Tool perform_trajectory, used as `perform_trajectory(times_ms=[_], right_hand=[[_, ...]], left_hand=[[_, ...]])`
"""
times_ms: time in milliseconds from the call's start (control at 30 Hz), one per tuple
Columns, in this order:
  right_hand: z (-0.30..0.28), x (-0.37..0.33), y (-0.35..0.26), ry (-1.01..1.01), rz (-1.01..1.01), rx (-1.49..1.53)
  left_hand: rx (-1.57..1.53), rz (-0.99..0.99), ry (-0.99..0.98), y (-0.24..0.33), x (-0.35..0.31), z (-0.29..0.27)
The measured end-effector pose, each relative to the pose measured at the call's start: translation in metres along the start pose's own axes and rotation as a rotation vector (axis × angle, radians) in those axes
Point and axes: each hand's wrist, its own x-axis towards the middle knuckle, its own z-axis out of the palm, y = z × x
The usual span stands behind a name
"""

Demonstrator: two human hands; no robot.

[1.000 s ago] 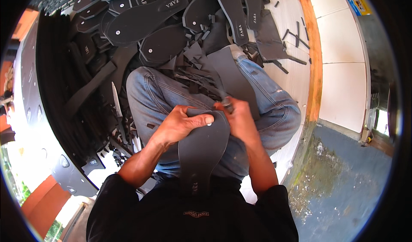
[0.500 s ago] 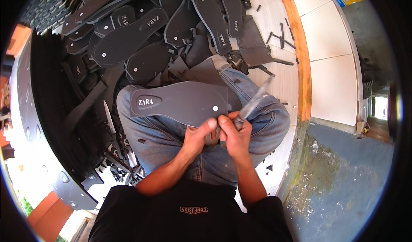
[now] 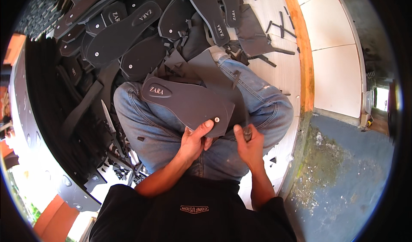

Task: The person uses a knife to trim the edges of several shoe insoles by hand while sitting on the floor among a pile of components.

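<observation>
Dark-grey sole [image 3: 189, 103] in left hand [image 3: 193, 143]

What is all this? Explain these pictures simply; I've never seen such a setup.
There is no machine, just a person working bare-handed. A wide fisheye camera worn on the head looks down, so straight edges bend. The left hand grips a dark sole near its white dot. The right hand, apart from that sole, holds a handled tool, its tip too unclear to make out. Below are bent legs in jeans. Beyond lies a heap of dark soles; thin dark strips lie on the pale surface at right.
</observation>
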Motion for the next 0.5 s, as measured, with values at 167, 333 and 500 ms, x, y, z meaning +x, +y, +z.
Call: perform_trajectory(times_ms=[167,333,500], right_hand=[[0.0,-0.03,-0.002,-0.058,0.057,-0.169],[0.007,-0.033,-0.004,-0.114,0.114,-0.253],[0.03,0.001,-0.007,-0.199,-0.043,-0.297]], left_hand=[[-0.001,0.0,-0.009,-0.007,-0.005,-0.007],[0.031,0.004,-0.038,-0.008,-0.005,-0.018],[0.007,-0.027,-0.057,-0.017,-0.019,-0.041]])
